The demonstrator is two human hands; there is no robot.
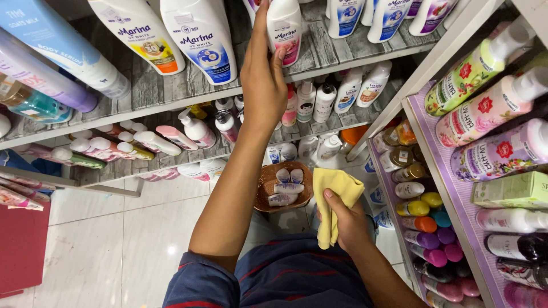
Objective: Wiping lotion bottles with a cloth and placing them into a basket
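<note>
My left hand [262, 80] reaches up to the top grey shelf [171, 85] and grips a small white lotion bottle with a pink label [285, 28], thumb on its front. My right hand [349, 223] is held low near my body and is shut on a folded yellow cloth [334, 197]. Large white lotion bottles [200, 37] stand to the left of the gripped bottle, and more white bottles [365, 17] stand to its right.
A brown woven basket [268, 183] with small white bottles sits low between my arms. Lower shelves [182, 151] hold pump bottles and tubes. A purple-edged rack [434, 165] at the right carries pink and green bottles and colourful roll-ons. White floor tiles [114, 239] lie below left.
</note>
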